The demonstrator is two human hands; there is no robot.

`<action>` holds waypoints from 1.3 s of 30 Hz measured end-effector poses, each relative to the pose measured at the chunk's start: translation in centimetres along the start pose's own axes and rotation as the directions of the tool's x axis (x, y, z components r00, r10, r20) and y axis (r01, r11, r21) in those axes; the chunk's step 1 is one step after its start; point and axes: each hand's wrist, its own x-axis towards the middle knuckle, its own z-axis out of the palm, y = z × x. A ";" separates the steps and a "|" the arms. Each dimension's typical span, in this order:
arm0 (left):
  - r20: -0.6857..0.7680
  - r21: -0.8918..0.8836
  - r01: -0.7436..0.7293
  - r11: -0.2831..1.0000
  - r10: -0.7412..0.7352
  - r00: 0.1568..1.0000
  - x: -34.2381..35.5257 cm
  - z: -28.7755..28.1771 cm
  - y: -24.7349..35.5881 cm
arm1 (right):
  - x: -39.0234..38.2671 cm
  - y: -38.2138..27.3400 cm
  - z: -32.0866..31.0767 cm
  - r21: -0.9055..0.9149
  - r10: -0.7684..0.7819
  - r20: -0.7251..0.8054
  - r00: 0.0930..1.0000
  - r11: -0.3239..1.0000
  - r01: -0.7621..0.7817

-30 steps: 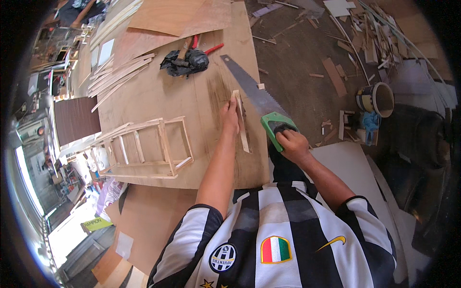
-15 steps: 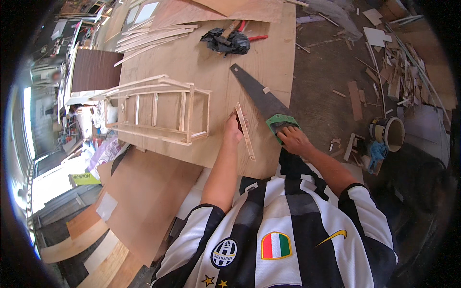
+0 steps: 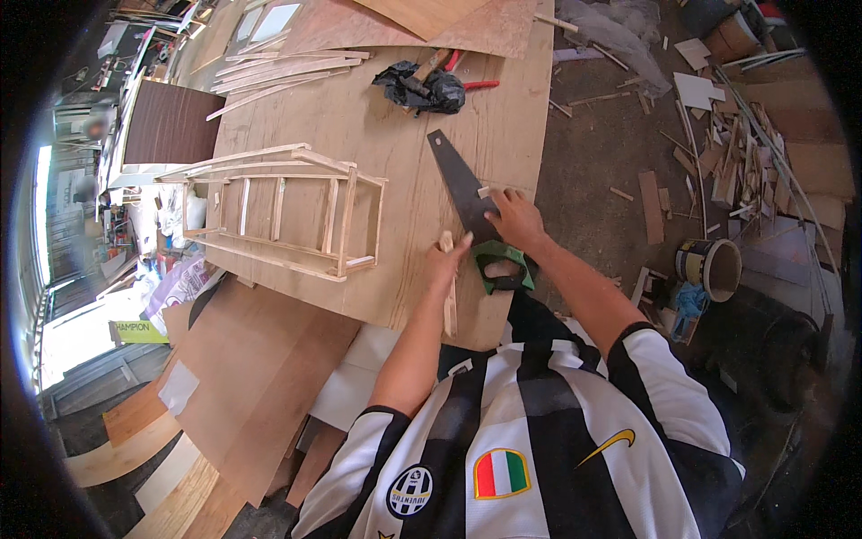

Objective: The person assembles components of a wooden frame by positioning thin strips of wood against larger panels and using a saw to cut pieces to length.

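My left hand is closed round a narrow wooden strip, which points toward me over the near part of the plywood table. Just right of it, a handsaw lies flat, its dark blade pointing away and its green handle near the table's front edge. Over the blade, my right hand has its fingertips at a small wood block and seems to pinch it. Left of my hands lies a slender frame of wooden strips.
Thin wooden strips and a black plastic bag with red-handled tools lie farther back, near plywood sheets. Right of the table, wood scraps and a bucket stand on the floor. A brown board leans at the lower left.
My right hand has let go of the saw handle and moved up to the small block on the blade. My left hand has shifted slightly nearer, turning the strip, and the saw handle now lies nearer me.
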 end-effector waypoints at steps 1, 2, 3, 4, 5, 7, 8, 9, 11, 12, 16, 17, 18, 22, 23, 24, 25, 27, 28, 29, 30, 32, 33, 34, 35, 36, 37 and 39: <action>-0.016 0.145 0.016 0.989 -0.014 1.000 -0.5 0.2 -0.2 | 1.6 -0.2 -0.2 0.035 0.037 -0.061 0.997 0.999 -0.035; -0.034 0.287 0.035 0.957 -0.026 0.999 -1.0 0.5 -0.3 | 2.6 -0.3 -0.3 0.073 0.076 -0.120 0.990 0.995 -0.068; -0.042 0.280 0.034 0.959 -0.023 0.999 -1.5 0.9 -0.2 | 3.3 -0.5 -0.3 0.071 0.065 -0.122 0.990 0.996 -0.057; -0.011 0.390 0.005 0.921 -0.001 1.000 -2.3 1.3 0.0 | 3.7 -0.6 -0.1 0.036 0.076 -0.071 0.995 0.997 -0.074; 0.023 0.495 -0.026 0.868 0.017 1.000 -2.8 1.7 0.4 | 4.2 -0.6 0.0 -0.001 0.090 -0.020 0.996 0.996 -0.090; 0.017 0.450 0.000 0.893 -0.008 1.000 -3.1 2.5 -0.2 | 5.1 0.1 1.2 0.073 0.134 -0.025 0.991 0.989 -0.132; 0.022 0.408 0.021 0.913 -0.033 0.999 -3.0 2.8 -0.6 | 5.4 0.8 1.7 0.144 0.190 -0.028 0.981 0.972 -0.184; 0.020 0.401 0.027 0.916 -0.038 0.999 -2.8 3.0 -1.4 | 5.7 1.2 2.0 0.139 0.185 -0.021 0.982 0.974 -0.180; -0.023 0.310 -0.052 0.949 0.062 0.998 -2.0 3.4 -2.8 | 6.4 1.6 1.8 0.325 0.296 0.113 0.948 0.891 -0.317; -0.036 0.300 -0.043 0.953 0.057 0.998 -1.6 3.4 -4.0 | 6.4 1.5 1.5 0.320 0.282 0.120 0.952 0.897 -0.306; 0.048 0.251 -0.138 0.958 0.130 0.990 -1.2 3.9 -3.5 | 6.2 12.6 3.1 0.652 0.538 -0.402 0.741 0.737 -0.181; 0.032 0.250 -0.063 0.966 0.057 0.998 -1.5 3.0 -3.8 | 6.1 11.5 2.4 0.655 0.713 -0.456 0.533 0.674 -0.341; 0.001 0.236 -0.046 0.971 0.047 0.999 -1.9 2.4 -3.6 | 5.3 10.4 1.4 0.667 0.817 -0.505 0.278 0.574 -0.474; 0.013 0.266 -0.002 0.964 -0.002 1.000 -1.8 1.6 -2.6 | -1.9 9.8 0.6 0.302 0.448 -0.067 0.891 0.860 -0.410; 0.004 0.278 0.011 0.961 -0.013 1.000 -1.4 1.8 -2.9 | -3.8 7.7 0.3 0.265 0.450 0.014 0.893 0.859 -0.437; 0.005 0.273 0.013 0.962 -0.015 1.000 0.1 2.6 -4.6 | -5.3 5.1 0.3 0.227 0.456 0.094 0.885 0.856 -0.465; -0.080 -0.003 -0.031 1.000 0.030 0.996 2.2 3.0 -7.8 | -6.0 3.2 0.7 0.225 0.439 0.103 0.892 0.864 -0.451; -0.192 -0.280 -0.089 0.956 0.035 0.981 5.0 2.2 -12.8 | -7.5 0.4 1.5 0.260 0.408 0.177 0.896 0.858 -0.442; -0.092 -0.339 0.033 0.940 -0.068 0.993 6.4 0.4 -14.0 | -7.9 -0.7 1.8 0.256 0.396 0.194 0.898 0.863 -0.436; 0.001 -0.378 0.159 0.912 -0.172 0.985 7.5 -1.9 -15.2 | -7.8 -2.0 2.2 0.287 0.359 0.132 0.924 0.879 -0.382; 0.019 -0.397 0.100 0.912 -0.100 0.995 6.4 -1.6 -11.9 | -8.1 -0.9 2.5 0.295 0.379 0.044 0.924 0.879 -0.374; 0.026 -0.442 -0.024 0.897 0.040 0.999 2.2 -3.3 -3.6 | -7.7 0.2 2.5 0.280 0.437 0.040 0.899 0.858 -0.430; 0.023 -0.464 -0.050 0.884 0.069 0.997 0.8 -4.5 -1.7 | -6.6 -0.3 2.4 0.286 0.442 0.041 0.896 0.854 -0.434; 0.022 -0.486 -0.075 0.871 0.098 0.995 -0.4 -5.5 0.0 | -5.5 -0.9 2.0 0.289 0.432 0.040 0.901 0.858 -0.424; 0.027 -0.526 -0.119 0.842 0.156 0.987 -1.4 -6.4 1.2 | -4.5 -1.8 1.2 0.193 0.409 0.029 0.912 0.893 -0.406; 0.014 -0.527 -0.126 0.840 0.157 0.987 -2.2 -7.1 2.1 | -3.7 -2.9 0.5 0.095 0.384 0.022 0.923 0.918 -0.384; -0.001 -0.524 -0.173 0.834 0.203 0.979 -2.7 -7.6 2.8 | -3.0 -4.3 -0.2 -0.042 0.350 -0.003 0.937 0.936 -0.350; -0.032 -0.468 -0.239 0.851 0.254 0.967 -3.8 -8.2 4.3 | -1.7 -5.7 -0.4 -0.034 0.207 -0.037 0.978 0.977 -0.208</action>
